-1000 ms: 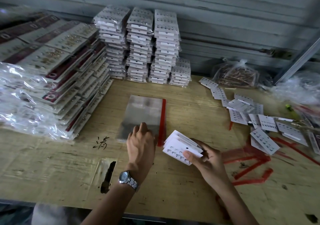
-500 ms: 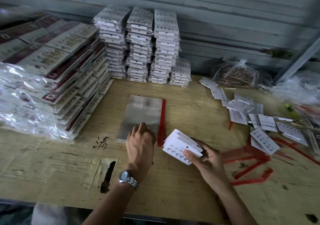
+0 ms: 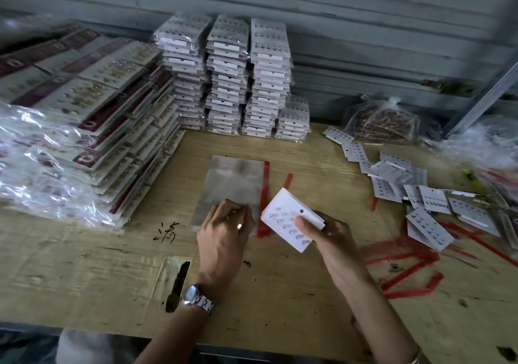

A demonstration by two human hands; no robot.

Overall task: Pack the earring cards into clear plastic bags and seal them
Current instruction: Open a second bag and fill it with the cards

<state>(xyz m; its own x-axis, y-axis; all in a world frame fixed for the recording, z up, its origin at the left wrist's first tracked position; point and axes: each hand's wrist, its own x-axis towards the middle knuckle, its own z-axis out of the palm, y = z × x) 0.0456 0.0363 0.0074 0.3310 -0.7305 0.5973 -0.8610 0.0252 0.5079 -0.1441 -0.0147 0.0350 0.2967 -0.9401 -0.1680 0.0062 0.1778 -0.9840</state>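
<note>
Table (image 3: 280,293) rough matt wood; bags (image 3: 232,184) glossy clear plastic; earring cards (image 3: 288,218) matt white paper; watch (image 3: 196,297) shiny metal.

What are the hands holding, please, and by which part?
Right hand grips earring cards by their right side; left hand pinches clear bag at its near edge.

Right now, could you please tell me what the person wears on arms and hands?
Both forearms are bare, no sleeves or gloves. The left hand has a silver metal-link watch with a round face at its wrist, and a glint on one finger may be a ring. A thin gold-coloured bangle sits up the arm from the right hand.
</note>
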